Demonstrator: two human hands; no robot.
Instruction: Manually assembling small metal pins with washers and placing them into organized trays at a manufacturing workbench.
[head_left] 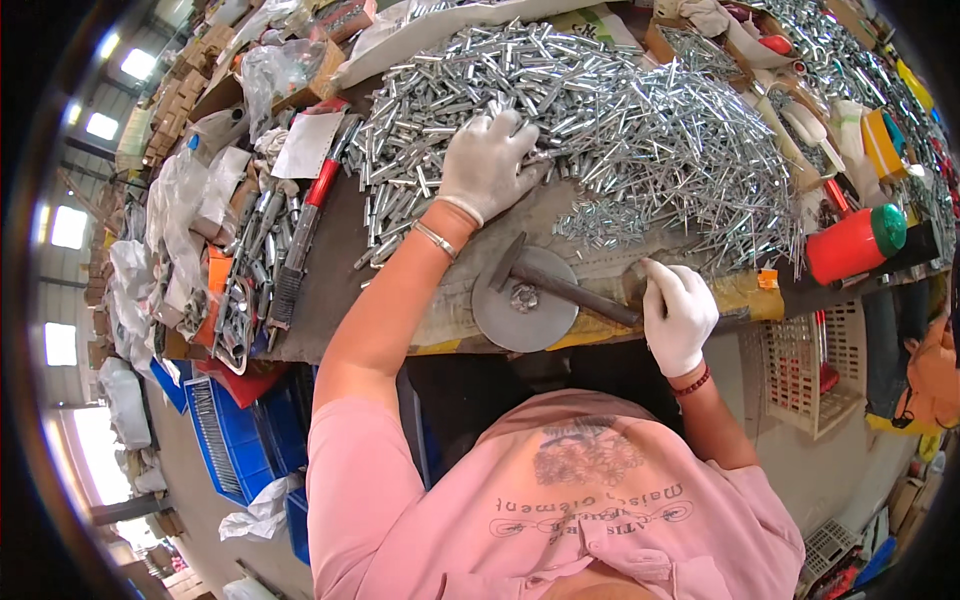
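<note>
We have the left hand (488,165), fingers half-curled, on the far metal rods (640,125), any hold hidden, while the near hammer (572,289) points its handle rightward toward the right hand (677,312), bent fingers' hold unclear.

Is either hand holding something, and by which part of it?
It cannot be told: the left hand is on metal pins, the right hand beside the hammer handle.
</note>
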